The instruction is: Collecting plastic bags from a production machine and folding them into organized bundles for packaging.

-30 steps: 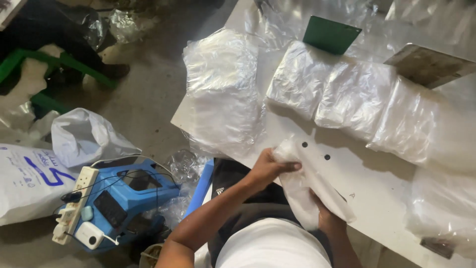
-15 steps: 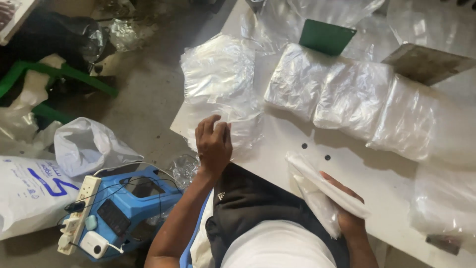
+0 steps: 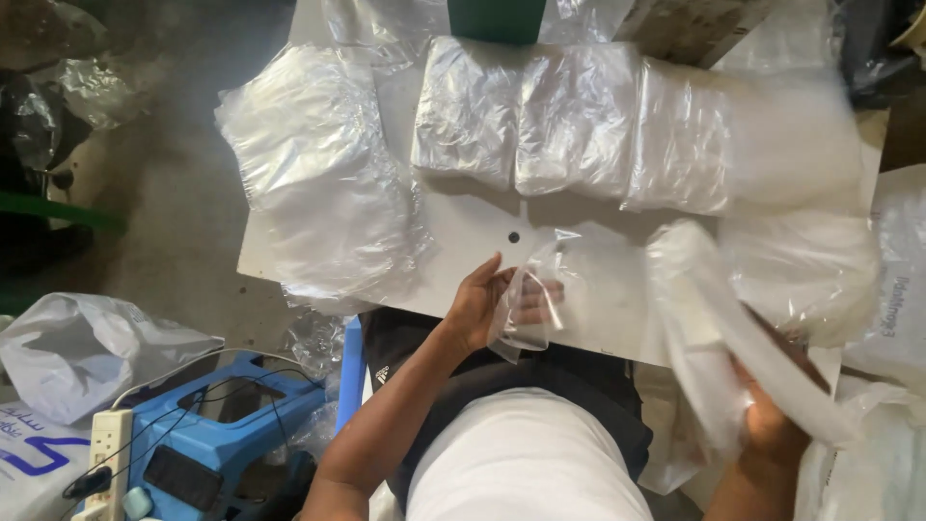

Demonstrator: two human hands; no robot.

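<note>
Near the lower middle of the frame the left hand (image 3: 487,304) pinches a small clear plastic bag (image 3: 540,299) at the near edge of the flat white table (image 3: 463,232), its fingers closed on the bag's left side with some fingers showing through the film. The bag lies partly on the table, its lower corner hanging over the edge. At the lower right the right hand (image 3: 772,425) grips a folded white item wrapped in clear plastic (image 3: 714,328), which is blurred; the fingers are wrapped round its lower end, though how tightly they close cannot be told. The wrapped item rises from the hand toward the middle right of the frame, above the table's edge. In the upper middle a row of three packed clear plastic bundles (image 3: 579,121) lies side by side on the table, and a loose stack of clear plastic bags (image 3: 318,174) sits at the upper left of the table, overhanging its left edge. At the lower left stands a blue plastic stool (image 3: 222,434) with a white power strip (image 3: 106,453) beside it.
</note>
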